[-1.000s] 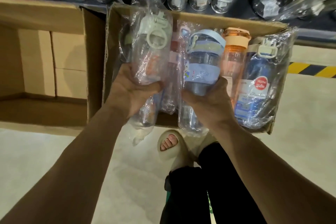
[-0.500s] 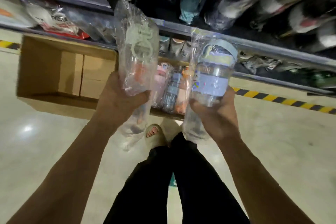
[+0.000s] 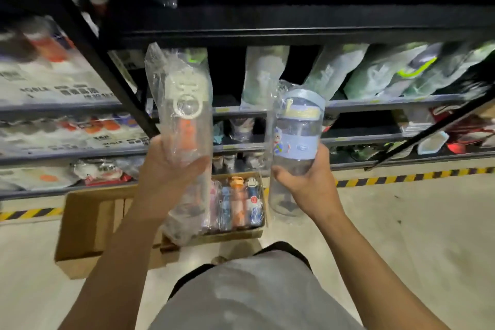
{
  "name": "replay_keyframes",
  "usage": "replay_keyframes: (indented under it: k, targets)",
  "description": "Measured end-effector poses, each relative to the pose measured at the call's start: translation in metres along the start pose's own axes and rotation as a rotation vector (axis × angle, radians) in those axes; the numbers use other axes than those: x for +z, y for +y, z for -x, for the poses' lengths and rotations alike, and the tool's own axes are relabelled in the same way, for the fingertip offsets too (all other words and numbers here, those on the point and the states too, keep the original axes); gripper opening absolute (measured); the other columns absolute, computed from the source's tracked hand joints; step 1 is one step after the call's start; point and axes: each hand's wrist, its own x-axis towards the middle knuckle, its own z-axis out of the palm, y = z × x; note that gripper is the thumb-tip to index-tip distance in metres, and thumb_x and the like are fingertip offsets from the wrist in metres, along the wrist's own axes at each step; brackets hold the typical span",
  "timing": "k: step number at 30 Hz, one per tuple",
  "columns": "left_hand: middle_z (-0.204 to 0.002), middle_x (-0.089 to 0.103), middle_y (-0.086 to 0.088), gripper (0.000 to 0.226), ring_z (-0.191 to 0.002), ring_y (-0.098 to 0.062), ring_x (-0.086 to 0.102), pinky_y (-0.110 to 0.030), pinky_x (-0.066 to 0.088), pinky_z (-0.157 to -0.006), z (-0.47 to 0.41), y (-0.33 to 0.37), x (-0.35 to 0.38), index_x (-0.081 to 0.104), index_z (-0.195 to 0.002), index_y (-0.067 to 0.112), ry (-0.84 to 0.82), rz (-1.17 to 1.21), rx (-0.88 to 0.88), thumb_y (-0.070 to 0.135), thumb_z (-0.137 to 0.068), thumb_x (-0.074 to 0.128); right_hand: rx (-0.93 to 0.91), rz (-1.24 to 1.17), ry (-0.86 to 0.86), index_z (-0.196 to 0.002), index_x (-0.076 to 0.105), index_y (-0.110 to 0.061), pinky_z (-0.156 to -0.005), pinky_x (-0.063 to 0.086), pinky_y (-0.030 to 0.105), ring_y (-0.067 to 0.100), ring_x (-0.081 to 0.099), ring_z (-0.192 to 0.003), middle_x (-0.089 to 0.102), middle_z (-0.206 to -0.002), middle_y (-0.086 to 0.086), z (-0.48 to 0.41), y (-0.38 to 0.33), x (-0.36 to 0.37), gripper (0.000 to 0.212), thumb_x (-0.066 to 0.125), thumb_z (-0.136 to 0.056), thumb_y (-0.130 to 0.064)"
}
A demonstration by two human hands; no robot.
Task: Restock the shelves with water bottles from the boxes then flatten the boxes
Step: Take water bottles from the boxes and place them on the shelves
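Observation:
My left hand (image 3: 167,169) grips a tall clear bottle with a white ring lid (image 3: 184,120), still in its plastic bag. A shorter clear bottle with a blue lid and blue band (image 3: 296,139), also bagged, is held upright in my right hand (image 3: 308,182). Both bottles are raised in front of the dark shelves (image 3: 294,32). Below them on the floor sits an open cardboard box (image 3: 230,236) with several wrapped bottles (image 3: 238,201) standing in it.
An empty open cardboard box (image 3: 88,228) lies left of the full one. The shelf levels hold bagged bottles (image 3: 375,75) and packaged goods (image 3: 53,83). A black slanted upright (image 3: 93,45) crosses the left. Yellow-black tape (image 3: 401,178) marks the floor along the shelf base.
I have stood up and lifted both bottles from the box to shelf height. The boxes now lie farther below, and more shelf levels are in view.

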Motion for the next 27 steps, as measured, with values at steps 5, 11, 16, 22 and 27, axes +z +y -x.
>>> replay_keyframes:
  k: [5,11,16,22,27]
  targets:
    - [-0.108,0.067,0.001,0.08,-0.095,-0.02,0.07,-0.04,0.056,-0.078,0.005,0.07,0.029,0.052,-0.127,0.024,-0.05,-0.013,0.158,0.049,-0.062,0.091,-0.093,-0.036,0.051,-0.136,0.037,-0.035,-0.071,0.049,0.005,-0.016,0.061,-0.099,0.059,-0.116,-0.025,-0.011,-0.025,-0.06,0.081,0.091,-0.076,-0.028]
    - [-0.105,0.07,0.024,0.069,-0.092,0.003,0.07,-0.033,0.056,-0.076,0.024,0.12,0.109,0.053,-0.119,0.05,-0.026,-0.04,0.279,0.065,-0.06,0.087,-0.139,-0.052,0.141,-0.133,0.036,-0.04,-0.071,0.048,0.004,-0.018,0.059,-0.099,0.059,-0.115,-0.027,-0.024,-0.025,-0.158,0.082,0.091,-0.073,-0.029]
    - [-0.109,0.069,0.024,0.075,-0.097,0.004,0.068,-0.031,0.054,-0.081,0.054,0.156,0.213,0.052,-0.12,0.051,-0.061,0.017,0.308,0.065,-0.055,0.087,-0.13,-0.075,0.228,-0.131,0.038,-0.039,-0.07,0.049,0.005,-0.017,0.06,-0.099,0.063,-0.11,-0.028,-0.031,-0.004,-0.261,0.084,0.089,-0.066,-0.046]
    - [-0.107,0.068,0.027,0.075,-0.095,0.007,0.068,-0.023,0.053,-0.074,0.078,0.186,0.315,0.052,-0.121,0.048,-0.17,0.035,0.307,0.065,-0.057,0.086,-0.107,-0.053,0.359,-0.138,0.038,-0.038,-0.075,0.046,0.012,-0.022,0.058,-0.099,0.06,-0.11,-0.034,-0.047,0.021,-0.357,0.099,0.08,-0.053,-0.065]
    - [-0.11,0.067,0.023,0.083,-0.099,0.002,0.068,-0.027,0.056,-0.076,0.057,0.217,0.365,0.048,-0.127,0.046,-0.191,0.021,0.323,0.066,-0.056,0.086,-0.092,-0.06,0.398,-0.142,0.04,-0.033,-0.079,0.049,0.018,-0.012,0.061,-0.104,0.062,-0.119,-0.025,-0.083,0.032,-0.405,0.095,0.086,-0.061,-0.054]
